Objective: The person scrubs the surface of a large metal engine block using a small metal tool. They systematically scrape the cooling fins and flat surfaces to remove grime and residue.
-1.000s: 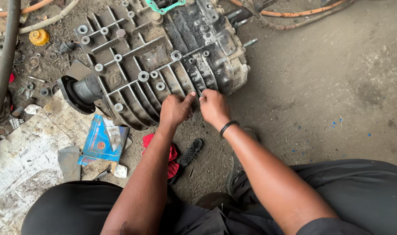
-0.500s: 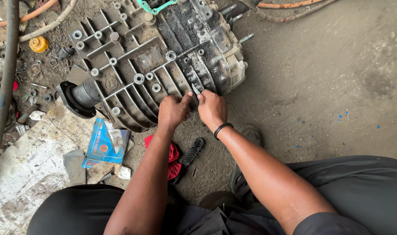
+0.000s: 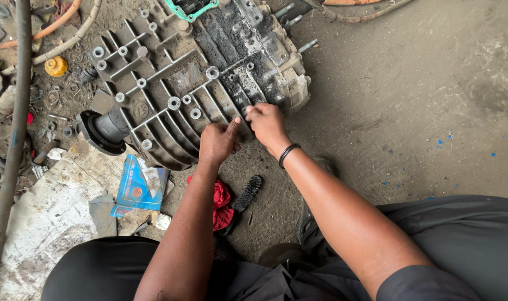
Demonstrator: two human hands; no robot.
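A large grey ribbed metal gearbox casing (image 3: pixel 176 83) lies on the dirty concrete floor, greasy and black along its right side. My left hand (image 3: pixel 218 142) rests against the casing's near edge with fingers curled under. My right hand (image 3: pixel 267 124), with a black band on the wrist, presses its fingertips on the same edge just beside the left. Whether either hand holds a small part is hidden by the fingers.
A red rag (image 3: pixel 220 203) and a black brush (image 3: pixel 245 194) lie below my left forearm. A blue packet (image 3: pixel 137 184) sits on a worn white sheet (image 3: pixel 48 223). A yellow cap (image 3: pixel 56 66), hoses (image 3: pixel 64 25) and a dark pipe (image 3: pixel 14 139) are at left.
The view has shifted slightly; both hands stay together at the casing's near edge, with small finger movements only.
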